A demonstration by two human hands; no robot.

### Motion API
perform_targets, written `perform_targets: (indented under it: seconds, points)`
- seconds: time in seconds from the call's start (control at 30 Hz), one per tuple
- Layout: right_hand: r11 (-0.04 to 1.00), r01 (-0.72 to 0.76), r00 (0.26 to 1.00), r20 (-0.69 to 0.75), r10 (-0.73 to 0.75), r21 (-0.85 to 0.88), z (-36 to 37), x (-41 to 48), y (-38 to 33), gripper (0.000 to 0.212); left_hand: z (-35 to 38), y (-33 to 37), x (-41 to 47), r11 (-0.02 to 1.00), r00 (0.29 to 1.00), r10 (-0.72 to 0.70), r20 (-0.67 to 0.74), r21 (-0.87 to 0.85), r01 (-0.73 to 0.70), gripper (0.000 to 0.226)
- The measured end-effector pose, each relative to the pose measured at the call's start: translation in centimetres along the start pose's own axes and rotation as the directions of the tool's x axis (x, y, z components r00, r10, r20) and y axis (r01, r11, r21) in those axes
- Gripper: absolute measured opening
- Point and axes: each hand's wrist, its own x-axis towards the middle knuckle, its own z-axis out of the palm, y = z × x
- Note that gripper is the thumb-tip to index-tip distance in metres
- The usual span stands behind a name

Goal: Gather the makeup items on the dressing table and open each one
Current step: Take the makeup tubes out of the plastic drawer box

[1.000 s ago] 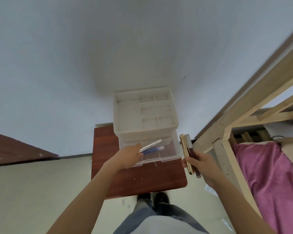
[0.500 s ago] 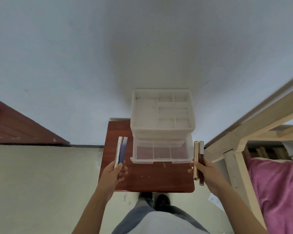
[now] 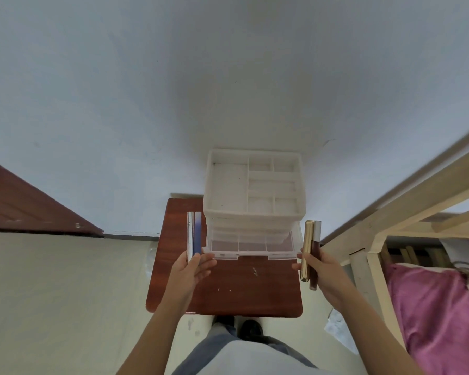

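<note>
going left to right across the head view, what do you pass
brown door → silver tube → blue tube → open clear drawer → gold tube → brown tube with silver cap → wooden bed frame → pink blanket

I can make out no lettering, brand or number from my end: the silver and blue tubes (image 3: 194,234), the gold and brown tubes (image 3: 310,253) and the plastic organizer (image 3: 255,213) show nothing legible.
</note>
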Motion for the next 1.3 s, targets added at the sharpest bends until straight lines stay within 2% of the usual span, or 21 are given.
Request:
perform_targets:
  seconds: [0.17,0.5,0.77,1.0,1.1,1.3]
  points:
    - [1.0,0.005,0.999,0.046,-0.005,0.012,0.6,1.3,-1.5,0.02,0.6,1.1,1.7,0.998,0.999,0.019,0.042,-0.059,-0.017,0.023]
    - [0.999,0.039,0.997,0.064,-0.041,0.033,1.6,3.6,-3.4,0.017,2.0,2.6,4.2,0.997,0.99,0.032,0.137,-0.067,-0.023,0.024]
    - [0.998,0.049,0.998,0.044,-0.048,-0.028,1.9,4.2,-3.7,0.02,2.0,3.5,4.9,0.999,0.99,0.019,0.143,-0.038,-0.013,0.021]
    - [0.982,0.044,0.999,0.03,-0.039,-0.182,2.1,3.0,-3.4,0.021,0.6,3.2,4.0,0.996,0.981,0.054,0.187,0.054,-0.065,0.02]
    - [0.977,0.03,0.998,0.053,-0.019,-0.213,2.3,2.4,-3.7,0.021,0.0,3.5,4.0,0.997,0.966,0.074,0.248,0.008,-0.078,0.019]
    - [0.974,0.034,0.995,0.1,-0.012,-0.224,3.3,1.4,-5.4,0.017,0.8,4.8,4.8,0.986,0.936,0.069,0.345,-0.166,-0.011,0.021]
